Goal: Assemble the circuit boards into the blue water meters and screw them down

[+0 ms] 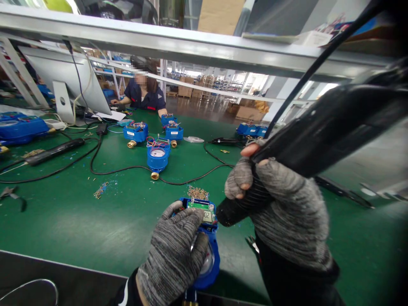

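In the head view, a blue water meter [215,264] lies on the green bench close to me, its top housing uncovered. A green circuit board with a small display [208,216] shows inside that housing. My left hand [172,250], in a grey knit glove, lies over the meter and grips it, hiding part of its dial. Wrapped in my right hand [290,208], gloved with bare fingertips, is a black electric screwdriver [318,131]. The tool slants down to the left, its nose beside the housing's right edge; the bit is not visible. Small brass screws [198,193] are heaped just behind the housing.
More blue meters, including one with a brass fitting [157,158], stand farther back. Black cables cross the bench near another electric screwdriver [55,151]. Pliers [12,194] lie left. A metal shelf beam [178,44] runs overhead. Across the bench sits a person [145,97] beside a monitor [63,72].
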The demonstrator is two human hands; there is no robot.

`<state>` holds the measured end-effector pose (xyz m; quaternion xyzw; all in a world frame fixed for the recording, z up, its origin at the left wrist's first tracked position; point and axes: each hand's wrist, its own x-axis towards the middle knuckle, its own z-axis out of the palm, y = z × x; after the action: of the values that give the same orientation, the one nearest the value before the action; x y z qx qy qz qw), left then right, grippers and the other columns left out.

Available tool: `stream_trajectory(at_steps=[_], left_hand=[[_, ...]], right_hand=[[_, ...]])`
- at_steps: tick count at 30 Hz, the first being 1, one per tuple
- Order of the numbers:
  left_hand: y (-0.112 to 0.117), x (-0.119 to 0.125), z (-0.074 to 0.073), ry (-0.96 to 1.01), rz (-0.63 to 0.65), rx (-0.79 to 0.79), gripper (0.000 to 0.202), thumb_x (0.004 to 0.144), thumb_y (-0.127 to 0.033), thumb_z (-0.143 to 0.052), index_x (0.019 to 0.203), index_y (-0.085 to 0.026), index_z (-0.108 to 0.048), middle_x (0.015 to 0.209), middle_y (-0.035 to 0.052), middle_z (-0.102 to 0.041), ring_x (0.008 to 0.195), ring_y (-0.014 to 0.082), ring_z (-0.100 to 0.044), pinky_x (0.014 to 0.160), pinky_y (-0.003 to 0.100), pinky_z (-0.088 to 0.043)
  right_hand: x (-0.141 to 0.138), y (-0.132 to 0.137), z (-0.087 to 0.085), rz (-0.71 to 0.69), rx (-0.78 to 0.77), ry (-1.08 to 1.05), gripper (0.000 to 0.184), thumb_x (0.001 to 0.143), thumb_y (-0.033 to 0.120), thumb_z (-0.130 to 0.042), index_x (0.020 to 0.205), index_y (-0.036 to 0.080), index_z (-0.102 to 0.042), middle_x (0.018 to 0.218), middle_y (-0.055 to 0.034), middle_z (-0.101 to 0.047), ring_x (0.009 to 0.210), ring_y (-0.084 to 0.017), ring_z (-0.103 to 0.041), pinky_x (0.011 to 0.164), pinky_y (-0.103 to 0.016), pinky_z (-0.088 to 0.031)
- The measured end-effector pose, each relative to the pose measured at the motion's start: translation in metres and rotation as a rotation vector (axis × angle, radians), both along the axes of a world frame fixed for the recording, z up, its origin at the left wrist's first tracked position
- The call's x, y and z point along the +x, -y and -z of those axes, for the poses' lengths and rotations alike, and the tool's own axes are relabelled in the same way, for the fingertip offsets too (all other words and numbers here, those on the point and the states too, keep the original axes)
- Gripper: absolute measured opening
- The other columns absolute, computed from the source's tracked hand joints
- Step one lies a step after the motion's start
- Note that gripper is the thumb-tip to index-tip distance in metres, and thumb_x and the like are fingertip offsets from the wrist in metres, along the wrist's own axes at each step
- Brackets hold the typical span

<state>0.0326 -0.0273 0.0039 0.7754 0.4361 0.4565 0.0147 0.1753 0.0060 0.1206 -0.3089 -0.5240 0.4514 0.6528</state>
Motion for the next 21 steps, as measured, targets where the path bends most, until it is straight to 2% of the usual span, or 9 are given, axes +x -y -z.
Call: stream_trajectory(at_steps=[6,10,16,19,21], left_hand=[[0.001,0.001,0.001,-0.023,0.003,-0.039,0.03,0.075,-0.014,-0.061,0.104,-0.021,-0.061,0.094,0.0016,-0.072,0.088,0.0187,-0.068,0.105,0.046,-0.042],[0.002,0.005,0.001,-0.048,-0.015,-0.06,0.03,0.074,-0.016,-0.062,0.104,-0.02,-0.062,0.094,0.0034,-0.072,0.09,0.0208,-0.068,0.104,0.048,-0.042],[0.002,0.005,0.002,-0.053,-0.028,-0.037,0.03,0.075,-0.018,-0.061,0.105,-0.019,-0.063,0.093,0.0055,-0.073,0.088,0.0223,-0.068,0.102,0.051,-0.044],[0.001,0.006,0.001,-0.058,-0.016,-0.063,0.03,0.076,-0.018,-0.06,0.106,-0.02,-0.063,0.093,0.0055,-0.073,0.089,0.0223,-0.068,0.103,0.051,-0.043],[0.002,0.007,0.003,-0.04,0.002,-0.063,0.03,0.077,-0.017,-0.06,0.106,-0.021,-0.062,0.096,0.0049,-0.073,0.091,0.0216,-0.068,0.105,0.05,-0.042]], right_hand=[[-0.008,-0.002,0.0,0.048,0.015,0.079,0.029,0.067,0.044,-0.078,0.084,0.023,-0.066,0.055,0.0032,-0.054,0.044,-0.014,-0.052,0.039,-0.028,-0.045],[-0.014,0.004,0.002,0.069,0.001,0.098,0.026,0.067,0.042,-0.078,0.082,0.024,-0.066,0.059,0.0033,-0.055,0.043,-0.013,-0.051,0.038,-0.027,-0.043],[-0.017,0.006,0.006,0.068,0.021,0.136,0.031,0.069,0.044,-0.076,0.089,0.022,-0.067,0.064,0.0016,-0.059,0.044,-0.012,-0.05,0.038,-0.026,-0.041],[-0.014,0.002,0.007,0.028,0.029,0.136,0.039,0.068,0.045,-0.077,0.097,0.02,-0.068,0.06,0.0017,-0.057,0.043,-0.012,-0.049,0.037,-0.026,-0.04],[-0.008,-0.001,0.005,-0.063,0.014,0.124,0.043,0.068,0.045,-0.078,0.1,0.02,-0.067,0.056,0.0029,-0.055,0.042,-0.013,-0.049,0.038,-0.026,-0.041]])
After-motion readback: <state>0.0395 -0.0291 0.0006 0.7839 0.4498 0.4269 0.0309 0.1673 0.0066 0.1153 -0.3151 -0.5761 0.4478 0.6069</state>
